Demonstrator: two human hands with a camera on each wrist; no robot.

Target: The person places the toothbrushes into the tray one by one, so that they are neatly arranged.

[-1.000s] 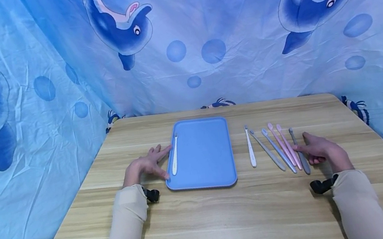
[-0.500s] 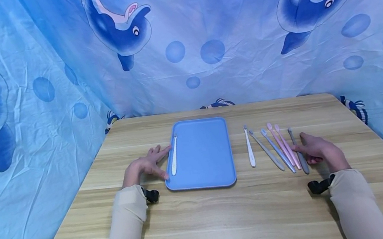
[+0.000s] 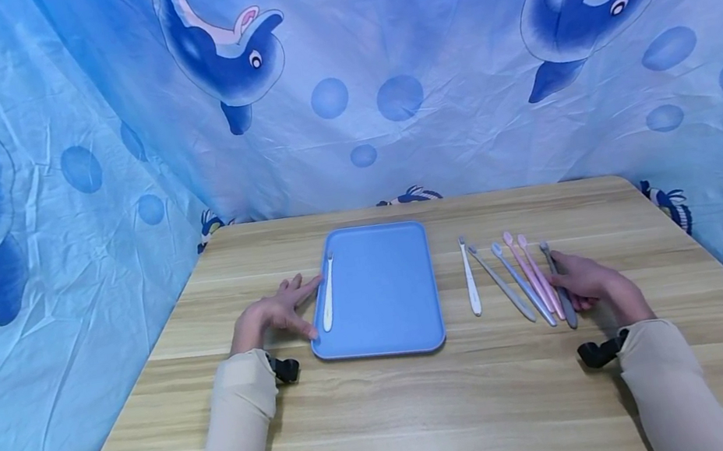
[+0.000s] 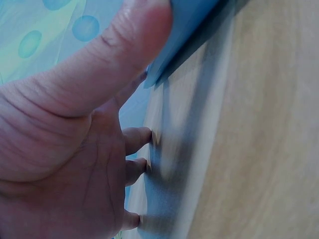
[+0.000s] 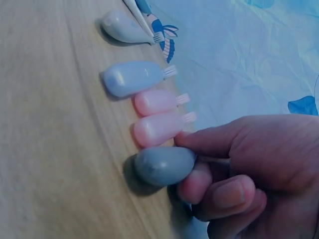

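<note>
In the head view, my left hand [image 3: 276, 314] lies at the left side of a blue tray [image 3: 382, 293]. Its fingers are spread, and the thumb and index finger touch the tray's edge. A white toothbrush [image 3: 328, 298] lies inside, along the left rim. To the right of the tray, my right hand [image 3: 593, 279] pinches a dark grey toothbrush [image 5: 164, 166] between thumb and fingers, clearest in the right wrist view. Beside it on the table are two pink toothbrushes [image 3: 531, 273], a blue one [image 3: 526, 286], a grey one [image 3: 503, 284] and another white one [image 3: 471, 279].
Everything lies on a wood-grain table [image 3: 428, 420]. Blue cloth printed with dolphins [image 3: 337, 24] hangs along its back and left sides. Each wrist carries a small black camera, such as the one on the right wrist [image 3: 602, 353].
My right hand has shifted slightly left, and its fingers have closed onto the dark grey toothbrush. The left hand holds its place at the tray.
</note>
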